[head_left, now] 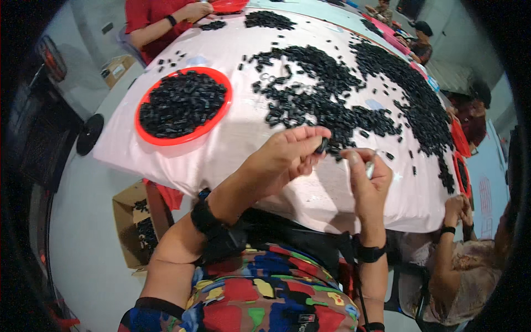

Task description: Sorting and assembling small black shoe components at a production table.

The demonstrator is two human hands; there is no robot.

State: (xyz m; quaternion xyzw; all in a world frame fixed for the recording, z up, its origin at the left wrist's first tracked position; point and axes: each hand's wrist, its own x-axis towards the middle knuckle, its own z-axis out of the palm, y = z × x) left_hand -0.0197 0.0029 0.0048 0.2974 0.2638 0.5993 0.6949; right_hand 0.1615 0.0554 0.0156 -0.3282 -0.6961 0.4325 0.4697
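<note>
My left hand (290,152) is closed, pinching a small black part (322,145) between thumb and fingertips above the near edge of the table. Close on its right, my right hand (369,180) is closed around a slim tool with a pale handle (370,169). The thumb points toward the black part, and the tool's exact kind is too small to tell. Just beyond both hands spreads a loose heap of similar black parts (310,99). To the left stands a red basin (225,106) filled with more of them.
A pale pink cloth (249,149) covers the table. More black parts (420,110) lie in a long pile at right. An open cardboard box (128,238) stands on the floor at left. Co-workers sit at right; one person's arm (157,33) shows at the far left.
</note>
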